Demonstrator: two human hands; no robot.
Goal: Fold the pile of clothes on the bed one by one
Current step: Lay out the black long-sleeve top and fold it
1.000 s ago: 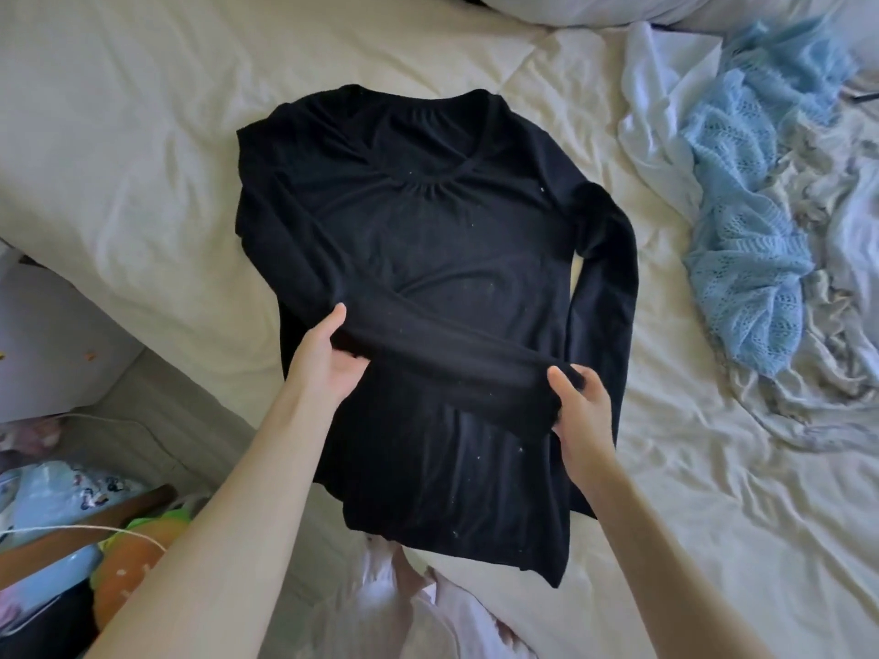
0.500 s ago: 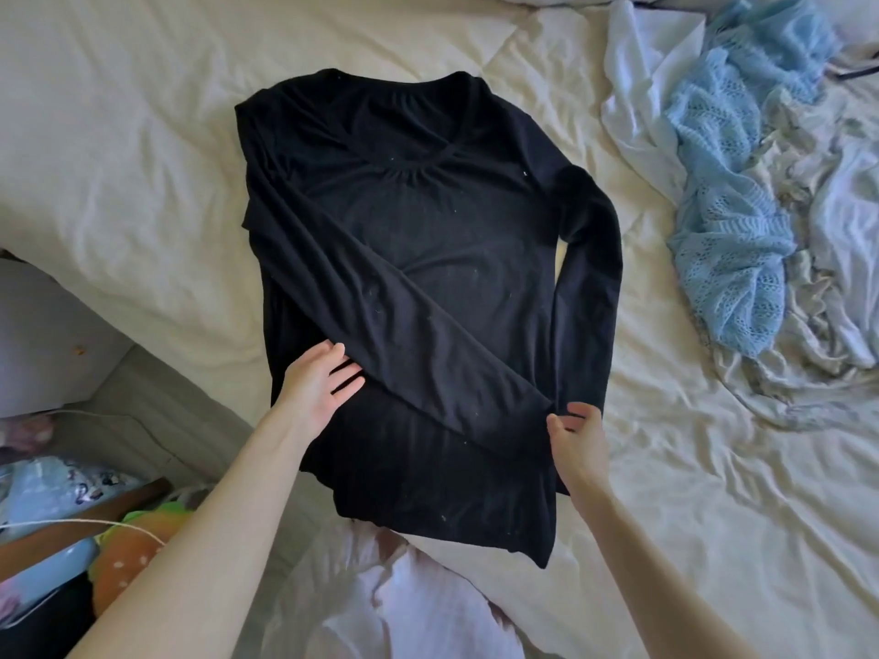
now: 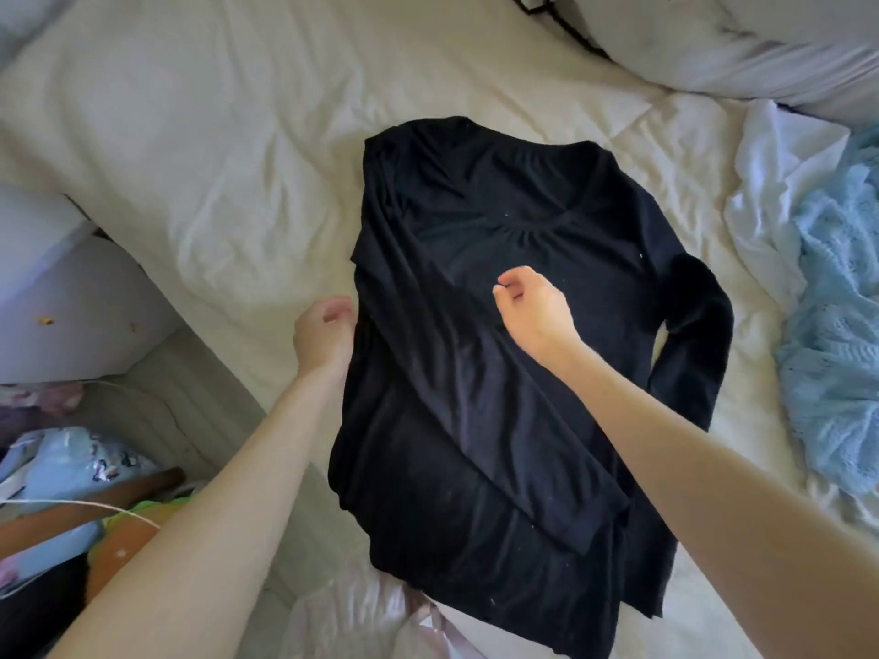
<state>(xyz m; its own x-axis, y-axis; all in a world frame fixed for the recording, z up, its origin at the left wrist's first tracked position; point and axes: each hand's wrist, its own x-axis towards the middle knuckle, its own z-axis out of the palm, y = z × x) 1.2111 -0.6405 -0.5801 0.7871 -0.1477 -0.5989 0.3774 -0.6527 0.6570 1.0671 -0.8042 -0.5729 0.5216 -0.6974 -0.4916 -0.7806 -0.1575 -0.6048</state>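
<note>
A black long-sleeved top [image 3: 499,373] was laid flat on the cream bed sheet [image 3: 214,149], neckline away from the camera, its hem reaching the near edge of the mattress. One sleeve was seen folded diagonally across the front; the other was bent alongside the far flank. The left hand [image 3: 323,335] was held at the top's left edge, fingers curled inward; whether fabric was gripped could not be told. The right hand [image 3: 532,306] was poised over the chest, fingers loosely curled, nothing visibly pinched. Off to the right, a light blue knit [image 3: 832,335] and a white garment [image 3: 770,221] were heaped together on the sheet. A pale pillow [image 3: 737,40] was seen at the far corner. Beside the bed, colourful clutter [image 3: 71,492] was piled on the floor.
</note>
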